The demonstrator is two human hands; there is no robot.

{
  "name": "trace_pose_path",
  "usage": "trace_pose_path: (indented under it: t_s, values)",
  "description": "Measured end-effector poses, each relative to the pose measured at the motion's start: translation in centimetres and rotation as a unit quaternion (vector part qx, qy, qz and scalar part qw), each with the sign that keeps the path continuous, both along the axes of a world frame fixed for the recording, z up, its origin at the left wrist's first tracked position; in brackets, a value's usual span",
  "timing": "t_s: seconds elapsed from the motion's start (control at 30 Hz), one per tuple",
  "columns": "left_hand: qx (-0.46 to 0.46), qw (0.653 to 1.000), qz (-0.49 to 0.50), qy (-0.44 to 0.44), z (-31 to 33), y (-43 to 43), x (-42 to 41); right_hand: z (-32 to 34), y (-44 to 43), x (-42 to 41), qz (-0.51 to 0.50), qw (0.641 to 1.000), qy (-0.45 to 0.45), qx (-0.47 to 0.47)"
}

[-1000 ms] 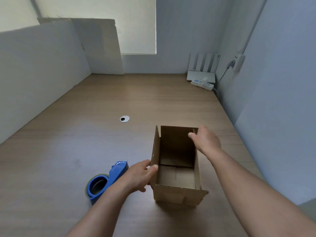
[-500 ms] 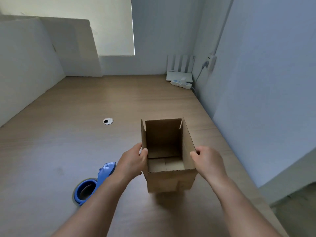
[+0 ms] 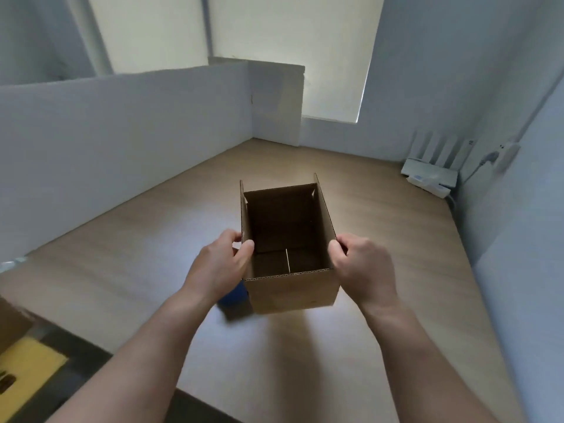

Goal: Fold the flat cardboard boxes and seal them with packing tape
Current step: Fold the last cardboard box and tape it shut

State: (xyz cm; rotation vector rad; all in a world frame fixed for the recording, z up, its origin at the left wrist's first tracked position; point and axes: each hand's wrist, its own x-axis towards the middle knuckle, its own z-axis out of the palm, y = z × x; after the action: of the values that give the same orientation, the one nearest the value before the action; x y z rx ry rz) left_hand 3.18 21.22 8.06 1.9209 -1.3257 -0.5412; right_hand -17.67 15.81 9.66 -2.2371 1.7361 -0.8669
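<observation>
A small brown cardboard box (image 3: 293, 293) is held up above the wooden table (image 3: 381, 239), its open top facing me. Its bottom flaps are folded shut, with a seam down the middle of the floor. My left hand (image 3: 221, 264) grips the left wall, thumb inside the box and fingers outside. My right hand (image 3: 361, 264) grips the right wall near the front corner. A bit of the blue tape dispenser (image 3: 233, 297) shows below the box's left corner; most of it is hidden by the box and my left hand.
White partition panels (image 3: 122, 141) line the table's left and far sides. A white router (image 3: 432, 166) and a power strip (image 3: 427, 183) sit in the far right corner. At lower left, beyond the table edge, lie a yellow sheet (image 3: 27, 370) and a cardboard piece (image 3: 10, 325).
Both hands have shifted to the box's side walls and lifted it toward me. The view has swung left, so the tape dispenser is now mostly hidden behind the box.
</observation>
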Motion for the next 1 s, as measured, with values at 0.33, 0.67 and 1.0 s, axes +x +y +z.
trace_pose_path:
  t_s: [0.33,0.67,1.0]
  values:
    - [0.061,0.968,0.235,-0.060,-2.1,18.4,2.7,-3.2,7.9,7.2,0.288,0.950,-0.071,0.100]
    - [0.093,0.907,0.409,-0.039,-4.6,33.9,5.1,-5.1,19.0,15.5,0.431,0.895,-0.017,0.113]
    - [0.156,0.844,0.513,0.019,-6.6,52.1,8.9,-6.6,34.6,24.1,0.575,0.804,0.059,0.142]
